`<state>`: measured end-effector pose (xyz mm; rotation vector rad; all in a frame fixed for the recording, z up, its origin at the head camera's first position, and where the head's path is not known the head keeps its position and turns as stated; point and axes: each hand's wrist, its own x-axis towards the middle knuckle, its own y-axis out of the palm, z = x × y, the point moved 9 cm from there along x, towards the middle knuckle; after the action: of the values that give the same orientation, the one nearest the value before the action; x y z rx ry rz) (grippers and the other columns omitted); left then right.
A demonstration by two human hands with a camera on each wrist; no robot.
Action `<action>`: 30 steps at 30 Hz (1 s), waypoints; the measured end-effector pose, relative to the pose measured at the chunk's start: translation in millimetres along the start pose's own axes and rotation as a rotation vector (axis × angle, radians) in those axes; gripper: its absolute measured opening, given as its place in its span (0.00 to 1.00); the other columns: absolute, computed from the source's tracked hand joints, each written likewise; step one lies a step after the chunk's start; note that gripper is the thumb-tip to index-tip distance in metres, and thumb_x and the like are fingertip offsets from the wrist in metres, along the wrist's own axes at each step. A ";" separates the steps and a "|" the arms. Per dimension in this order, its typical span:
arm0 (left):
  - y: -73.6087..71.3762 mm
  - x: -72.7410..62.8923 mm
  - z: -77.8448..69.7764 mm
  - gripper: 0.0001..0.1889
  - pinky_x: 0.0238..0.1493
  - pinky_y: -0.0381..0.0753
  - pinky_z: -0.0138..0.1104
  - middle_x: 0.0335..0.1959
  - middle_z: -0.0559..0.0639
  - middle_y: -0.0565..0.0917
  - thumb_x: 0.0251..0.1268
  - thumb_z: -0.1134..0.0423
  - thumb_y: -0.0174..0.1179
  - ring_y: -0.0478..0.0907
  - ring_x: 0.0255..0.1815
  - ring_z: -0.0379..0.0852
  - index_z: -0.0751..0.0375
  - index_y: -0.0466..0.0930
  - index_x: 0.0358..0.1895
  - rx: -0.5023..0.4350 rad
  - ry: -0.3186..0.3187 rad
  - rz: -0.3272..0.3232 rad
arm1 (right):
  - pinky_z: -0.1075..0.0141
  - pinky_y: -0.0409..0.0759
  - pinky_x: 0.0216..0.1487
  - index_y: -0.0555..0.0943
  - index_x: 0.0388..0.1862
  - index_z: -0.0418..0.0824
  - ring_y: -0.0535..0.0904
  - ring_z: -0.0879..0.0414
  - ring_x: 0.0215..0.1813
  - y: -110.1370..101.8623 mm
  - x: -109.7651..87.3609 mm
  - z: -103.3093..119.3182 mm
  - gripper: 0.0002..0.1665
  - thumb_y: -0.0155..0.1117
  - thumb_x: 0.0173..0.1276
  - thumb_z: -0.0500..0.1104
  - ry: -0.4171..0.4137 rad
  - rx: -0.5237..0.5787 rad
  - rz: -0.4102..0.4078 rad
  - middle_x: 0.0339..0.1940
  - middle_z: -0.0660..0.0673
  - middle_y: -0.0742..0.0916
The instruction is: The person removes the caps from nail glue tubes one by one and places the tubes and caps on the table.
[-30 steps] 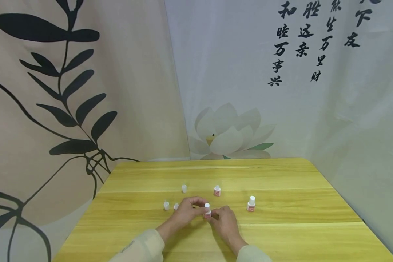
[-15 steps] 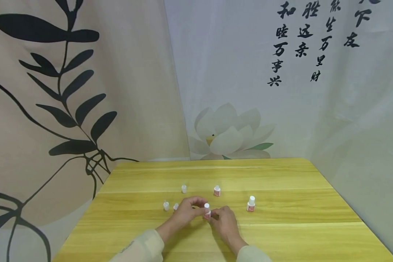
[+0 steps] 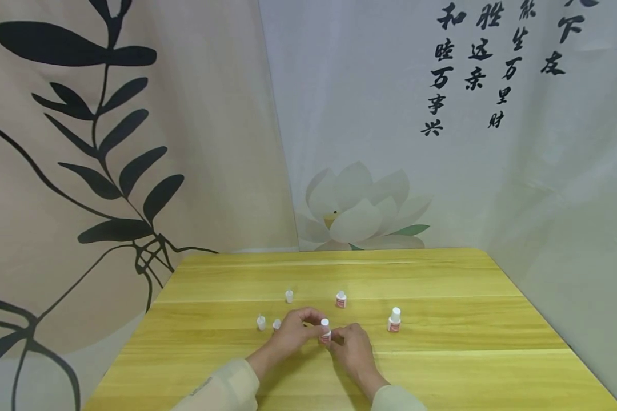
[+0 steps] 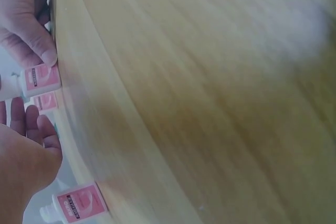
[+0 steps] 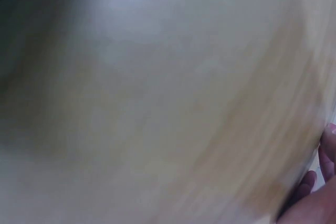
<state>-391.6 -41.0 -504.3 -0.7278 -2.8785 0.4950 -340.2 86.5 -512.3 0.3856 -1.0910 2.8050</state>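
A small white bottle [image 3: 325, 332] with a pink label and white cap stands upright between my hands. In the head view, my left hand [image 3: 294, 332] reaches from its left side, thumb and fingers pinching its upper part. My right hand [image 3: 353, 349] holds the bottle low down from the right, with fingertips at its base. The left wrist view shows the same bottle [image 4: 43, 78] at the left edge, with the right thumb against its label and the left hand [image 4: 26, 158] below. Only part of the right hand [image 5: 317, 195] shows in the right wrist view.
On the wooden table [image 3: 468, 371], a similar bottle [image 3: 341, 299] stands behind my hands, and another capped bottle [image 3: 394, 320] is to the right. Small white cap-like pieces lie left: one at the back [image 3: 289, 296], one farther left [image 3: 261, 323], one beside my left hand [image 3: 276, 324].
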 end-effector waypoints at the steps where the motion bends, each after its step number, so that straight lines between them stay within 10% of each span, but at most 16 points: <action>1: 0.9 -0.9 -0.6 0.10 0.44 0.77 0.45 0.44 0.48 0.81 0.62 0.56 0.69 0.76 0.48 0.51 0.54 0.83 0.44 0.002 0.002 -0.003 | 0.59 0.71 0.40 0.89 0.37 0.42 0.71 0.54 0.41 -0.6 -0.8 -0.2 0.11 0.72 0.63 0.48 -0.001 0.002 0.000 0.35 0.48 0.80; 30: 18.9 -17.7 -5.4 0.12 0.43 0.77 0.42 0.44 0.49 0.81 0.63 0.61 0.68 0.75 0.49 0.52 0.60 0.82 0.46 -0.010 0.001 -0.046 | 0.60 0.72 0.39 0.89 0.37 0.43 0.71 0.54 0.41 -14.3 -22.7 0.8 0.10 0.72 0.62 0.47 -0.038 0.003 0.042 0.35 0.48 0.81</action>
<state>-366.8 -32.3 -506.6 -0.6613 -2.8916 0.4754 -315.4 96.4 -508.6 0.4230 -1.1152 2.8479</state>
